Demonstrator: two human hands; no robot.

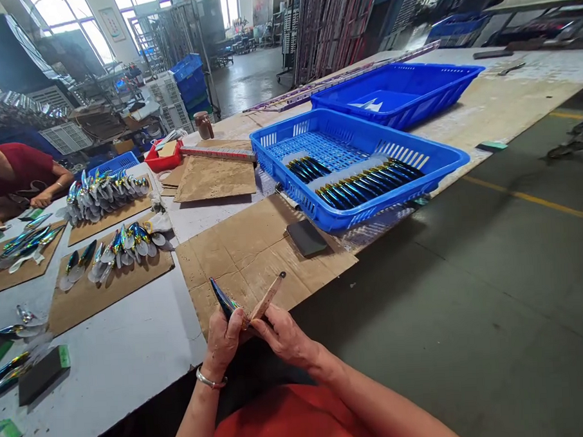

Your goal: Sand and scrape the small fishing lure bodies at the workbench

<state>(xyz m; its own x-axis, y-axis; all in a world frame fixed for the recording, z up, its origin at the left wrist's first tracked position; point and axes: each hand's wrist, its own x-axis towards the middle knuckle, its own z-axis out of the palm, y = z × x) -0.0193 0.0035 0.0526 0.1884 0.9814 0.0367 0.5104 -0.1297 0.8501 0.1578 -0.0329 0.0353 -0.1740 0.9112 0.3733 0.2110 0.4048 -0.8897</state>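
Observation:
My left hand [223,339] is closed round a shiny blue fishing lure [222,297], whose dark end points up and to the left. Between the fingers of my right hand [284,335] is a thin wooden-handled tool [267,297] with a dark round tip at its far end. Its near end meets the lure where both hands come together. Both hands are over the near edge of a brown cardboard sheet [234,240]. A dark sanding block [306,238] lies on that sheet, beyond my right hand.
A blue basket [363,210] ahead to the right holds rows of lures. Behind it stands another blue tray [398,118]. More lures [128,245] lie on cardboard at the left. A person [19,166] sits at the far left. The table edge runs diagonally at my right.

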